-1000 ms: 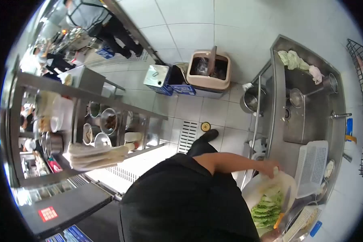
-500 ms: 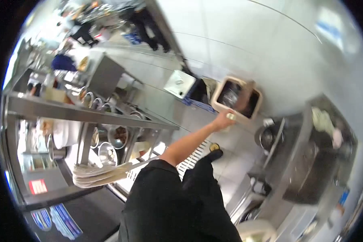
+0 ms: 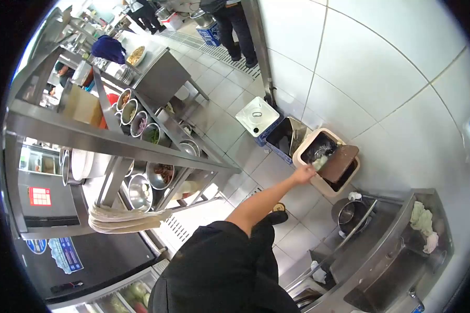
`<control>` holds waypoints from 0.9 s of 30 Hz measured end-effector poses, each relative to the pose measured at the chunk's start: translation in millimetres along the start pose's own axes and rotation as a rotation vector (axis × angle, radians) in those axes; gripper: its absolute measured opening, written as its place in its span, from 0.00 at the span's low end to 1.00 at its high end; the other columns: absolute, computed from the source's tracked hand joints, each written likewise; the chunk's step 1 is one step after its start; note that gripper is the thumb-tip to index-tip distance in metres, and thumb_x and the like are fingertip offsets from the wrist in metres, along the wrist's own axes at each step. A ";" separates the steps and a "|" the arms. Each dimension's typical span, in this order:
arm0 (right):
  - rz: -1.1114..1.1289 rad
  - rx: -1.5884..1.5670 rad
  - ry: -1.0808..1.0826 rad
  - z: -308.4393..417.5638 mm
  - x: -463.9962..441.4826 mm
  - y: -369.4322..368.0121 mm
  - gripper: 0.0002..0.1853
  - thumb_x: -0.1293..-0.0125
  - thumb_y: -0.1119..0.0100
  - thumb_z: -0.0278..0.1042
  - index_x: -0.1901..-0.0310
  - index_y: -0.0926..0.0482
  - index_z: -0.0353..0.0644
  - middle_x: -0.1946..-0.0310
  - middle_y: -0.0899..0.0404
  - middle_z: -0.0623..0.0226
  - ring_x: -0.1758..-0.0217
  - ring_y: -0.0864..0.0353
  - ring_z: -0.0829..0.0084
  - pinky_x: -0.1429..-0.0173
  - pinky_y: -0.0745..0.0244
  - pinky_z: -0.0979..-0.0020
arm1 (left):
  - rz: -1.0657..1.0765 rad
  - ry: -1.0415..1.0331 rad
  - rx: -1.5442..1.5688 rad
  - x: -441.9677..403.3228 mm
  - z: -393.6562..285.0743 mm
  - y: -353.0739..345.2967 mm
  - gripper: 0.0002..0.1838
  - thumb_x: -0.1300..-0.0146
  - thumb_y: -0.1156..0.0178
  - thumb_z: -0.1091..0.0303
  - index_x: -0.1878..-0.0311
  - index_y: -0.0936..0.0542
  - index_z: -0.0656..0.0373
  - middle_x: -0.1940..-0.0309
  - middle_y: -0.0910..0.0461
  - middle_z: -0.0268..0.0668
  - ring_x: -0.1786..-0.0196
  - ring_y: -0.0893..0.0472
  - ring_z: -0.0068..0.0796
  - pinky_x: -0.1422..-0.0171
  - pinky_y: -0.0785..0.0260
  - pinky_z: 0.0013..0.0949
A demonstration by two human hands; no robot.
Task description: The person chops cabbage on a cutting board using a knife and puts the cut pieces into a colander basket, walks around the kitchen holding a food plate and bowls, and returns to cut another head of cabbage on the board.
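Observation:
My left hand (image 3: 303,175) reaches out to the near rim of a beige bin (image 3: 303,151) on the floor. Its fingers look closed, and a small pale greenish-white thing (image 3: 320,163) shows just past the fingertips. What exactly they grip is too small to make out. Beside the fingers, a brown flap (image 3: 340,163) stands tilted in the bin's opening. Dark lining and clear plastic (image 3: 324,148) show inside the bin. My right hand is out of view.
A white square-topped container (image 3: 257,116) and a blue crate (image 3: 279,151) stand beyond the bin. A steel pot (image 3: 350,213) sits near the steel sink (image 3: 397,276) on the right. Steel shelving (image 3: 115,143) with food bowls runs along the left. A person (image 3: 235,31) stands far back.
The view has shifted, and the blur has cleared. The brown flap, upright and smeared before, now leans to the right. My left hand stays by the bin rim.

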State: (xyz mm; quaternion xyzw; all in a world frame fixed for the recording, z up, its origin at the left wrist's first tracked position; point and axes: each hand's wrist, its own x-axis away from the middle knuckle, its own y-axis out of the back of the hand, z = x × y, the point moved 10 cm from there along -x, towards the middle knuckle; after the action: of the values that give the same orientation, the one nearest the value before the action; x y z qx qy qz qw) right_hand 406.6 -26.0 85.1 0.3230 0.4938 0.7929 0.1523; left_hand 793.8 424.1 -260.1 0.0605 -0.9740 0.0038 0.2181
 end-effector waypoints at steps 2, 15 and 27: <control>0.124 -0.425 -0.292 -36.4 -5.3 -30.4 0.20 0.24 0.51 0.37 0.34 0.34 0.40 0.48 0.24 0.52 0.47 0.24 0.55 0.45 0.29 0.58 | 0.025 0.289 0.102 46.1 60.0 23.0 0.19 0.38 0.38 0.52 0.53 0.19 0.57 0.72 0.19 0.32 0.74 0.22 0.25 0.73 0.28 0.32; -0.151 -0.315 0.386 -2.3 16.2 -45.0 0.13 0.37 0.43 0.29 0.51 0.21 0.35 0.64 0.20 0.53 0.61 0.20 0.56 0.58 0.25 0.60 | 0.145 -0.090 -0.985 194.5 87.4 98.2 0.17 0.39 0.40 0.55 0.63 0.16 0.61 0.66 0.17 0.52 0.61 0.18 0.57 0.54 0.25 0.52; -0.787 -0.294 -0.627 -283.2 266.9 55.5 0.18 0.34 0.41 0.37 0.47 0.25 0.35 0.55 0.21 0.43 0.53 0.22 0.43 0.47 0.26 0.52 | 1.382 -0.099 -0.841 516.3 -60.2 -323.8 0.31 0.36 0.35 0.63 0.32 0.34 0.60 0.45 0.24 0.46 0.54 0.18 0.33 0.60 0.21 0.32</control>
State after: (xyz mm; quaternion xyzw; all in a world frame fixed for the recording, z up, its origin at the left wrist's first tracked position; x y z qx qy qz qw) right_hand 24.5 -96.1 144.6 0.3099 0.3919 0.6019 0.6230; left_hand 394.6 44.7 7.8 -0.6419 -0.7197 -0.2316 0.1275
